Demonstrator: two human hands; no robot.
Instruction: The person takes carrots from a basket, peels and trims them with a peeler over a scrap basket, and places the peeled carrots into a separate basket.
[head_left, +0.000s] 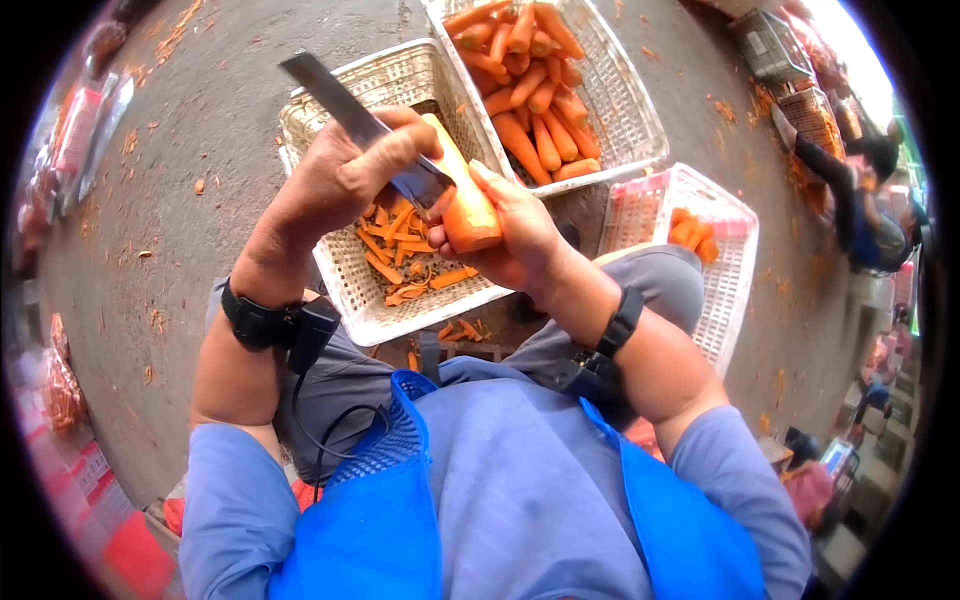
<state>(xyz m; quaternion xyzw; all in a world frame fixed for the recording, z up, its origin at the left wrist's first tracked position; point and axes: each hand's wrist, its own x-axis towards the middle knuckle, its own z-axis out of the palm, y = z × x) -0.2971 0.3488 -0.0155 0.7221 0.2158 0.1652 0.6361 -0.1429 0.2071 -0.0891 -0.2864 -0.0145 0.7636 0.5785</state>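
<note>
The right hand point(525, 225) is clamped on a carrot point(470, 215), thumb on one side and fingertips showing on the other; the palm hides part of its surface. The left hand point(350, 165) is closed around a flat metal blade point(325, 90), covering its middle section. The lower end of the blade meets the carrot in view — the exact line of contact cannot be made out.

The hands are close together, and the carrot appears over the right edge of the peelings basket point(400, 325). Peelings point(395, 245) lie toward that basket's near edge; the left hand and forearm block part of its interior. More scraps point(462, 328) lie on the floor point(180, 230) just beyond the near edge.

The carrot basket point(640, 150) holds a pile of carrots point(540, 95); its far edge is cut off. A knee point(662, 275) covers part of the third basket point(725, 265) — only some orange pieces point(692, 232) show inside.
</note>
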